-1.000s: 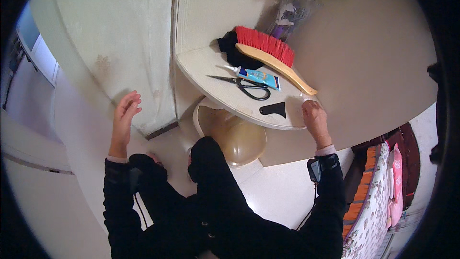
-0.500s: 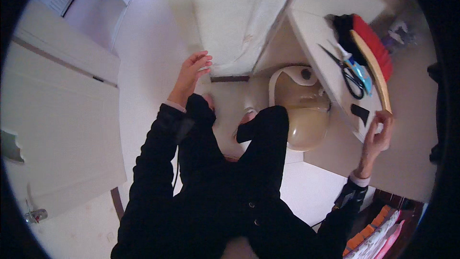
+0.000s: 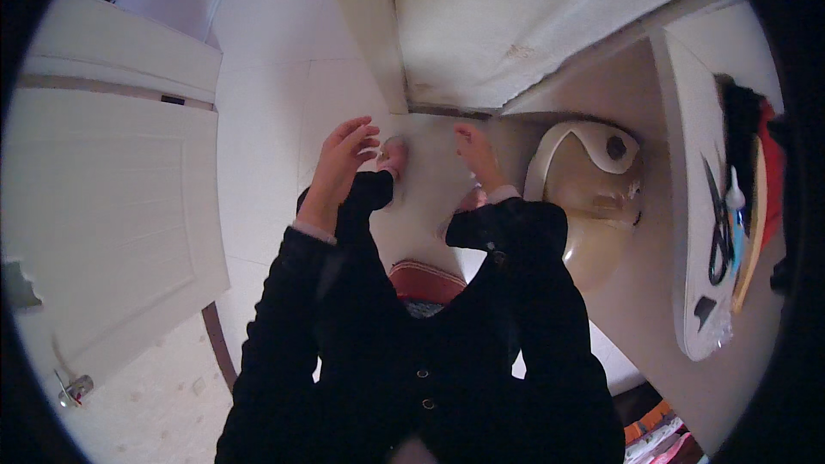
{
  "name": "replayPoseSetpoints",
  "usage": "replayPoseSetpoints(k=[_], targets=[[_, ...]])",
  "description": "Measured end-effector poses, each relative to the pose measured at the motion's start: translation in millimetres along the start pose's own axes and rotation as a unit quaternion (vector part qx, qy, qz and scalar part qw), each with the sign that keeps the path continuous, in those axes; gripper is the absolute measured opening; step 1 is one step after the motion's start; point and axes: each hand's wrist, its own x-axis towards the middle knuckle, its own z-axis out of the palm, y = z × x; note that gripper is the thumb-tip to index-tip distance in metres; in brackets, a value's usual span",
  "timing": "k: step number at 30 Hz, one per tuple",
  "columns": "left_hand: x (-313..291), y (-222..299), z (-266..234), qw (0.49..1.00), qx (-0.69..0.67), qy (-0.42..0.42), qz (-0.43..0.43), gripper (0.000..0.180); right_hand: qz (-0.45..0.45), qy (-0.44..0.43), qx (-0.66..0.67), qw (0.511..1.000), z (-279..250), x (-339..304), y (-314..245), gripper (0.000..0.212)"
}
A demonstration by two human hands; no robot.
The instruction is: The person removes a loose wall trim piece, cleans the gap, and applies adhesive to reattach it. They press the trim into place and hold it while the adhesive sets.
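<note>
My left hand (image 3: pixel 344 163) hangs in the air over the floor, fingers loosely bent and apart, with nothing in it. My right hand (image 3: pixel 478 156) is held lower right of the door's foot, above my right knee; its fingers are somewhat blurred but look apart, and no object shows in them. To the right, a white shelf (image 3: pixel 694 283) carries black-handled scissors (image 3: pixel 718 232), a white and blue tube (image 3: pixel 736 215), a wooden-handled brush (image 3: pixel 756 232) with red bristles, a small black piece (image 3: pixel 705 311) and a clear plastic scrap (image 3: pixel 720 335).
A glossy tan and white tub-like thing (image 3: pixel 593 180) stands beside my right leg. A pale panel (image 3: pixel 524 26) rises ahead, and a white door (image 3: pixel 112 198) is at left. A red seat edge (image 3: pixel 425 282) shows beneath me. Folded cloths (image 3: pixel 657 434) lie at lower right.
My right hand has left the shelf beside the brush handle and come to the middle, near the left hand. The view has shifted, so the shelf appears further right.
</note>
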Motion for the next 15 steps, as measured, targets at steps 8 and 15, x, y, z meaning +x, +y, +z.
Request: replayPoseSetpoints(k=[8,15], targets=[[1.1,-1.1,-8.2,0.997,-0.044,-0.026,-0.062,0.039,-0.215,0.076,-0.135,0.964,96.1,93.5,6.9,0.036],[-0.8,2.7,-16.4,0.994,-0.076,-0.041,-0.067,0.034,-0.144,0.118,-0.188,0.964,121.7,93.9,-21.2,0.025]])
